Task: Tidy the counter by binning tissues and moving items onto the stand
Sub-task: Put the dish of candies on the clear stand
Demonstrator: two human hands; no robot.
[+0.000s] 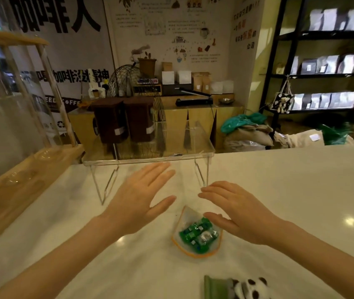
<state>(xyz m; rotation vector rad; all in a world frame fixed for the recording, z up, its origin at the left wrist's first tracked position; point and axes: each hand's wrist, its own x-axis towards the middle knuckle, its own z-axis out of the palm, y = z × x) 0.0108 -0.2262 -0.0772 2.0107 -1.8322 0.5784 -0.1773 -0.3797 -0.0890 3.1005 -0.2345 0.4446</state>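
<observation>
Head camera looks down on a white counter with both bare arms reaching forward over it. Left hand is spread flat, palm down, fingers extended and slightly apart, holding nothing; its fingertips lie near the front edge of the clear stand. Right hand is likewise opened out, palm down and empty, with its fingertips close to the stand's right leg and its thumb just above a small dish. That dish, translucent with an orange rim, sits on the counter between the two hands, nearer the right one, and holds green wrapped candies. The transparent stand rests on folding legs at the far side of the counter, straight ahead of the hands; through it two dark brown boxes show on a wooden cabinet beyond. At the near edge of the counter lie a green folded item and, touching its right side, a black-and-white plush panda. Along the left runs a wooden rack with clear panels.
</observation>
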